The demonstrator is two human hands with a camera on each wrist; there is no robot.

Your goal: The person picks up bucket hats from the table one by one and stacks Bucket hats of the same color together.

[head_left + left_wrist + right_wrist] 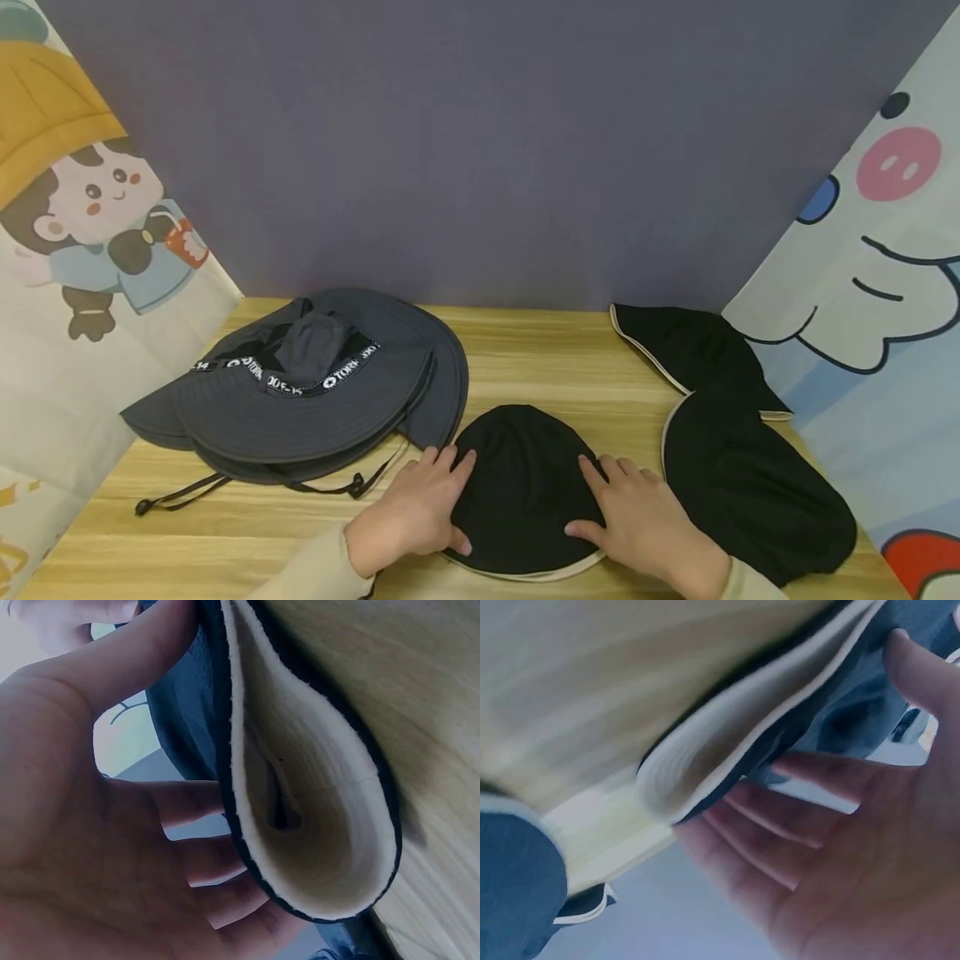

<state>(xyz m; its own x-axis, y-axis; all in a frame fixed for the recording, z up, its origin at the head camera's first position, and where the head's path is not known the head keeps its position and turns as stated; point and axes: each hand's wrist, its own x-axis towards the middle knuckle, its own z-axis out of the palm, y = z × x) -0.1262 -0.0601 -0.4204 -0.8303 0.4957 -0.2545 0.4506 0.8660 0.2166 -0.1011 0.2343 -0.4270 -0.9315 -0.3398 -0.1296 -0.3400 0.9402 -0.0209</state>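
Note:
A black cap [527, 492] with a pale trimmed edge lies flat on the table in front of me, its opening towards me. Cream lining [322, 817] shows inside the opening in the left wrist view. My left hand [420, 506] rests on the cap's left side, fingers nearly straight and thumb near the lower edge. On the right side, my right hand [637, 512] touches the cloth with extended fingers and thumb. In the right wrist view the cap's pale rim [727, 761] gapes slightly beside the fingers.
Dark grey wide-brimmed hats [300, 417] are stacked at the left, with cords and toggles [357, 483] trailing on the wooden table [540, 350]. Two more black caps [750, 483] lie at the right, overlapping. A grey panel [480, 150] stands behind, with printed sheets on both sides.

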